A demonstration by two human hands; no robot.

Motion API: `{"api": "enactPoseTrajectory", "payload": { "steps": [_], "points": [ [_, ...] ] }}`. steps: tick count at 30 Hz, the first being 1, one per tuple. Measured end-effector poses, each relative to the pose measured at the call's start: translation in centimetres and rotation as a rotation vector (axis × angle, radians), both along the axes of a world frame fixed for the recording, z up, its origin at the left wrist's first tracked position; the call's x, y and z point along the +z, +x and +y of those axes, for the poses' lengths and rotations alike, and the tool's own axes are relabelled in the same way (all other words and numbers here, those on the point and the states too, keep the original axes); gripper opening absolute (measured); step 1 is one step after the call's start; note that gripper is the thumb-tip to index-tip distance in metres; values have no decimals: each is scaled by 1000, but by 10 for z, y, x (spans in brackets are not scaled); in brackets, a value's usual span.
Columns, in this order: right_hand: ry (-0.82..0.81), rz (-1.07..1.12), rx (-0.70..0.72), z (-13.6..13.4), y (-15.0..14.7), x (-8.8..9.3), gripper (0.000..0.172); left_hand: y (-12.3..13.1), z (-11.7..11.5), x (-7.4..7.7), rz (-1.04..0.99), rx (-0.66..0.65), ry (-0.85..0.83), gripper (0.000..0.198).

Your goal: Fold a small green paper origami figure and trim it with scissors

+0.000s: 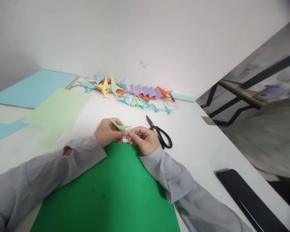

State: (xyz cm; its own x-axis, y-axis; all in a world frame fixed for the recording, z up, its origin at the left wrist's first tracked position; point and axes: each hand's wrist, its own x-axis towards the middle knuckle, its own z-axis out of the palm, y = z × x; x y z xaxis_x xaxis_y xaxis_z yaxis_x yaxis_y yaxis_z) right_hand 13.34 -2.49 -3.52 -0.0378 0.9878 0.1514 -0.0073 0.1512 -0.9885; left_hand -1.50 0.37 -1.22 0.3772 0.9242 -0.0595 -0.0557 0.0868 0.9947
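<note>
Between my two hands is a small light green folded paper piece [120, 126] with thin pointed ends, like an origami crane in the making. My left hand [109, 132] pinches its left side between thumb and fingers. The fingertips of my right hand [146, 139] close on its right end, and the spot they grip is partly hidden. Both hands are just above the far edge of a large green sheet [106, 193]. Black-handled scissors [159, 131] lie right beside my right hand, blades pointing away from me.
Folded paper figures [105, 86] in several colours line the wall, with a purple pleated strip [145, 91] among them. At left lie a blue sheet [36, 87] and pale green paper [60, 109]. A long black object [248, 199] rests near the table's right edge.
</note>
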Motion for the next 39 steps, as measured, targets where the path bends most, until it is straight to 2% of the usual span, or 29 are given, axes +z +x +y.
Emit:
{"api": "enactPoseTrajectory", "payload": {
  "steps": [7,13,16,22,36,39],
  "points": [
    [9,-85,-18,-2,-2,1,24,2,0,0,-11,33,-11,26],
    [97,-207,23,-3,-2,-1,21,2,0,0,-10,44,-20,24],
    [72,-157,38,-3,-1,1,22,1,0,-1,-28,51,-16,25],
    [-81,32,32,-1,2,7,29,0,1,-4,-61,56,-19,26],
    [-99,28,144,3,4,5,27,-1,0,-2,-22,-1,18,27],
    [-81,83,71,1,4,5,24,-1,0,0,-24,4,2,28]
  ]
}}
